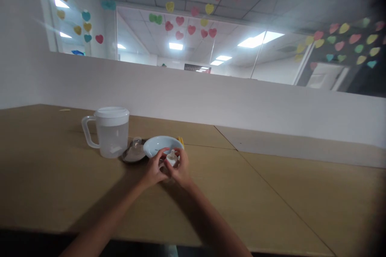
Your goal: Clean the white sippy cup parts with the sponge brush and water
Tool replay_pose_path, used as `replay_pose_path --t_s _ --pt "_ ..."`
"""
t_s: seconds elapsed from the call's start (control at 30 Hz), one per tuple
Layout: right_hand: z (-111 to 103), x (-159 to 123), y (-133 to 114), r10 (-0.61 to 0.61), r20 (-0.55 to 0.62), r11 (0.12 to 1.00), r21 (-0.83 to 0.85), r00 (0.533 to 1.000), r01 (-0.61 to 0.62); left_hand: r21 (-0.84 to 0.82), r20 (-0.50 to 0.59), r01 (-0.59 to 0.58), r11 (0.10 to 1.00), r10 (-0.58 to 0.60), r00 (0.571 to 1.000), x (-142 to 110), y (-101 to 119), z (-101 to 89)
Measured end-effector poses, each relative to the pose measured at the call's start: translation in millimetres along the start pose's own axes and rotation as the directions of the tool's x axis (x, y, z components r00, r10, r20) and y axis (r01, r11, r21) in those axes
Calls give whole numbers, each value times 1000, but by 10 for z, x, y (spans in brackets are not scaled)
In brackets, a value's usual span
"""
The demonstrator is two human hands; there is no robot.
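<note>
Close in front of the bowl, both my hands come together around a baby bottle (172, 158). Its clear nipple points up from a pale collar, while its lower part is mostly hidden by my fingers. My left hand (155, 170) is closed on its left side, and my right hand (182, 171) curls round its right side with the thumb across the front. Just behind is a pale blue-white bowl (150, 147). Left of it, a clear domed cap (136, 144) rests on a dark round dish (130, 158).
A lidded clear pitcher (112, 132) stands left of the dish, its handle to the left. Something yellow (181, 140) shows behind the bowl. A small flat pale piece (64, 110) lies far left on the wooden table (256, 209). A white wall (187, 96) rises behind.
</note>
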State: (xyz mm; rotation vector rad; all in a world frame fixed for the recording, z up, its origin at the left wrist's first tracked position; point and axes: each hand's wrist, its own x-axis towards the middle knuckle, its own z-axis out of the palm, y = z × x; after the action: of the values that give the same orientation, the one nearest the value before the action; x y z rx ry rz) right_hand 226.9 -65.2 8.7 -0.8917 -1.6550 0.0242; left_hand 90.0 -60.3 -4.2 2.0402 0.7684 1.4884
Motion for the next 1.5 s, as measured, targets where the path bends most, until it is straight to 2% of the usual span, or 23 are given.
replay_pose_path --t_s 0.1,0.17,0.23,0.27,0.37,0.43,0.47,0.53,0.63,0.73,0.93,1.1,1.27,1.37,1.43,1.5 --pt "21 -9 28 4 -3 1000 -9 1000 -4 144 44 -59 988 53 998 -10 7 -69" --pt "18 -17 37 3 13 1000 -2 1000 -2 268 77 -163 950 148 986 -4 -2 -191" --pt "4 -24 35 4 40 1000 10 999 -4 398 51 -228 888 227 973 19 -55 -359" --pt "-5 -28 31 4 51 1000 16 999 -5 473 -2 -199 858 227 974 36 -101 -448" --pt "-34 -37 17 -7 57 1000 27 998 6 688 -221 95 719 83 972 84 -277 -674" --pt "-48 -41 13 -12 61 1000 24 998 10 785 -288 283 551 -80 954 101 -368 -754" --pt "-53 -43 14 -12 65 1000 19 998 11 820 -296 337 464 -161 942 104 -392 -772" --pt "-57 -44 20 -11 73 1000 6 997 10 866 -286 376 329 -291 913 103 -392 -773" --pt "-53 -45 38 -5 77 1000 0 997 5 886 -283 386 257 -361 889 98 -335 -746" --pt "-51 -45 54 -8 70 1000 12 998 7 879 -295 396 265 -349 889 105 -331 -748" --pt "-67 -43 62 -17 74 1000 17 997 16 856 -276 366 366 -275 921 226 -532 -855" --pt "-68 -42 55 -32 67 999 22 997 31 865 -224 328 380 -292 930 345 -658 -917" --pt "-58 -47 56 -24 71 1000 20 997 22 864 -236 325 385 -261 936 305 -716 -944" --pt "-50 -54 63 -30 70 999 13 997 29 845 -274 355 400 -245 930 273 -674 -970" --pt "-52 -58 64 -36 68 999 10 997 35 827 -337 395 400 -208 918 279 -577 -984" --pt "-60 -59 57 -33 54 999 20 998 32 792 -420 396 464 -57 906 307 -421 -976"
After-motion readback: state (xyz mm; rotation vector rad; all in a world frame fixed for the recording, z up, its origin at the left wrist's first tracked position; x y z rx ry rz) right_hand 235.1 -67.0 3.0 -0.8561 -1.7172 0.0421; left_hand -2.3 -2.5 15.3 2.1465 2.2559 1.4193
